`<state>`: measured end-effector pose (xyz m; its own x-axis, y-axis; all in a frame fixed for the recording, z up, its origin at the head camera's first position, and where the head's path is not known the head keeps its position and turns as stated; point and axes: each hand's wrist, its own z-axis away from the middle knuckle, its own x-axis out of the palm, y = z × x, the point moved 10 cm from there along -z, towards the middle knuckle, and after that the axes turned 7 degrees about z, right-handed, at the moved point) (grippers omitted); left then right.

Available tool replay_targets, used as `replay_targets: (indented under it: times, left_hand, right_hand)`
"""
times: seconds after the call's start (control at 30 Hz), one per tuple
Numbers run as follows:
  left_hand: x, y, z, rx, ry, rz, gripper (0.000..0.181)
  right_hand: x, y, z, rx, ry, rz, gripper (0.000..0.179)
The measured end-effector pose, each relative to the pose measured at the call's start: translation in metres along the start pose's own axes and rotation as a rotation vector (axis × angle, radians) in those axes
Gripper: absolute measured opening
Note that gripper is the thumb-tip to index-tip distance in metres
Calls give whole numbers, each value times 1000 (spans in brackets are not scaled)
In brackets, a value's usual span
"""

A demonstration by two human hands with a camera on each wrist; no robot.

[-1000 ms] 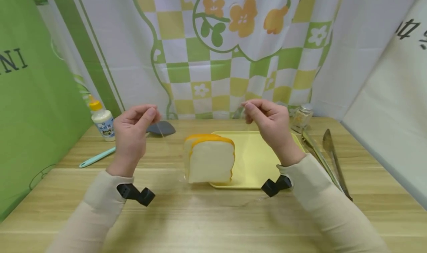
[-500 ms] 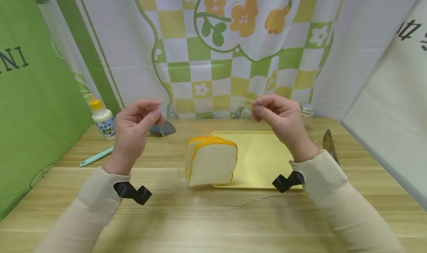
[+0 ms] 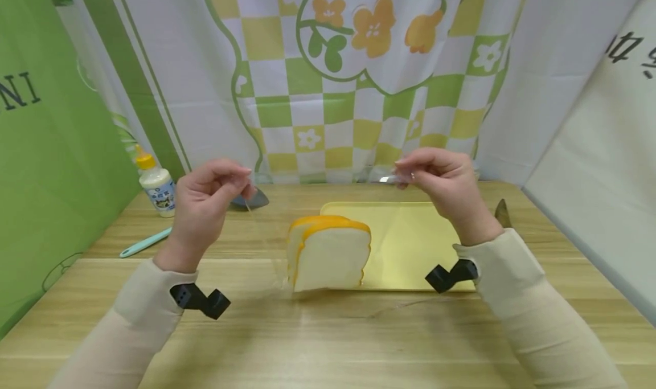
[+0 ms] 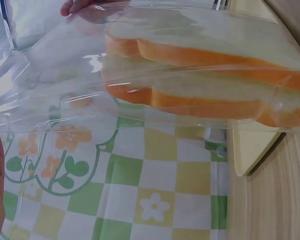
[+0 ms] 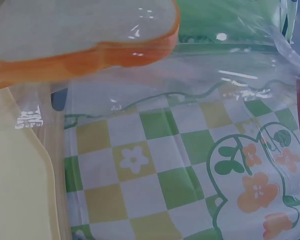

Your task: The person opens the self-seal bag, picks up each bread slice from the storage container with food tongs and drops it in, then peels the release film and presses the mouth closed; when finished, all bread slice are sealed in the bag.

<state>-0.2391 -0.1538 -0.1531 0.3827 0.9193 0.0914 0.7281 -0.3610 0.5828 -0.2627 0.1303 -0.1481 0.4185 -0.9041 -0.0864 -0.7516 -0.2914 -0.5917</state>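
Two slices of white bread with orange-brown crusts stand upright, one behind the other, inside a clear plastic bag. My left hand pinches the bag's upper left part between thumb and fingers. On the other side my right hand pinches its upper right part, where the film glints at the fingertips. The bag hangs between both hands, the bread low in it and overlapping the tray's left part in the head view. Through the film in the left wrist view, fingertips of the other hand show at the top.
A yellow tray lies behind the bread. At left stand a yellow-capped squeeze bottle and a spatula with a turquoise handle and grey head. A metal utensil lies partly behind my right arm. A patterned curtain hangs behind.
My right hand has moved to the right, widening the gap between the hands. The bread in the bag has shifted slightly right and lower in view. My left hand stays nearly in place.
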Motion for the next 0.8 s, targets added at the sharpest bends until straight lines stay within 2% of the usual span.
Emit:
replay_targets:
  times: [0.1,0.27,0.43,0.6,0.8]
  left_hand:
    - [2,2,0,12,-15,-14,27]
    - [6,7,0,39,-31,-59,29]
    - [7,8,3,45,-48,-41,33]
    - [7,8,4,52,-54,-12,40]
    - [8,6,3,43,-86,32,39]
  right_hand:
    - [0,-4,0,-38,-12,-44,39]
    - [0,-10,0,-83,-11,-85,38]
    - [1,-13,0,-110,-36,-108,36]
    - [2,-16,1,-139,-50,-93,36]
    - [1,-20,0,-163,-49,-29,37]
